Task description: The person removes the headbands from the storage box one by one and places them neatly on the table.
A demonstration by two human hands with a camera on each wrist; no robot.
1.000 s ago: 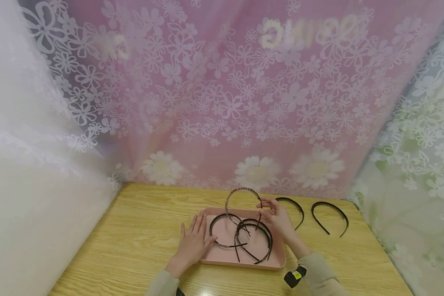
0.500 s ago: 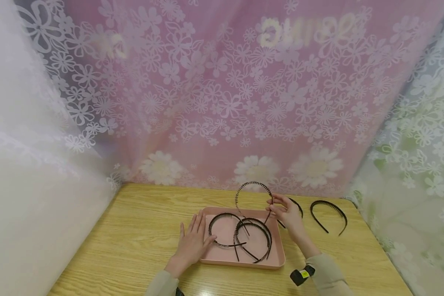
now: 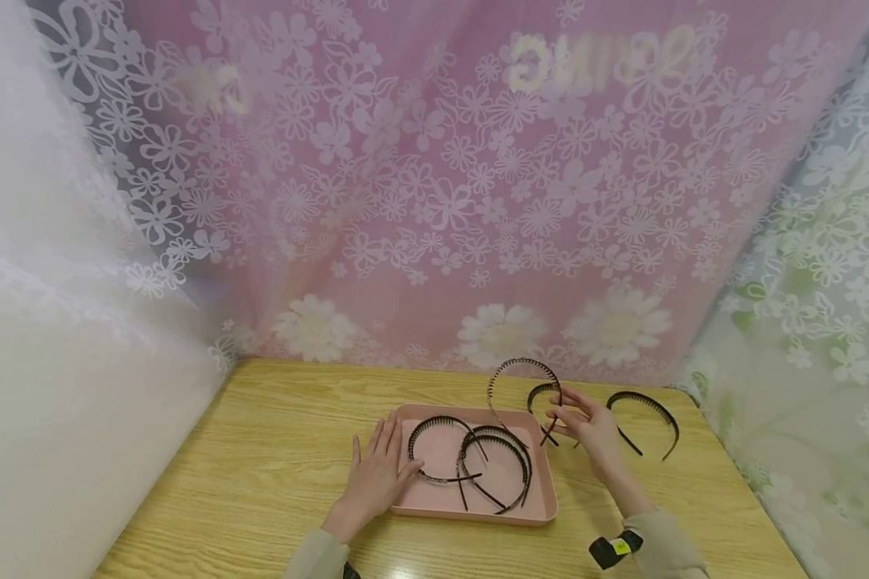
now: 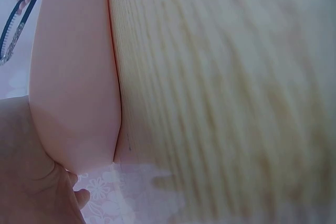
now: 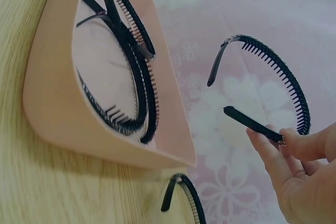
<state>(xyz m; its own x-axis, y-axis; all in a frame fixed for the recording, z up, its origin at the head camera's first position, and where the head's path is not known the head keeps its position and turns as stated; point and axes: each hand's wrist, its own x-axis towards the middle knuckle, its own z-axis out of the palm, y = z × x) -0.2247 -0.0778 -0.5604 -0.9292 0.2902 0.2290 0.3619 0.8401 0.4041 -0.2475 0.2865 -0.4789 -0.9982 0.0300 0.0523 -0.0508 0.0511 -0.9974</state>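
Note:
My right hand (image 3: 588,420) pinches one arm of a toothed black headband (image 3: 523,361) between thumb and fingers. The headband stands raised over the right back corner of a pink tray (image 3: 471,517); in the right wrist view its loop (image 5: 299,90) and inward teeth show, with glittery bits near the ends. My left hand (image 3: 379,476) lies with straight, spread fingers along the tray's left side, its thumb over the rim. Inside the tray, a headband (image 3: 413,450) sits at the left and overlapping headbands (image 3: 527,474) at the right.
On the wooden table (image 3: 275,450), right of the tray, lies one headband (image 3: 534,392) partly behind my right hand. Another headband (image 3: 669,420) lies farther right. A pink flowered curtain (image 3: 405,241) hangs at the table's back edge, with pale cloths at both sides.
My right hand has moved right with the pinched headband, from above the tray's middle to its right back corner. The left hand and the tray stay in place.

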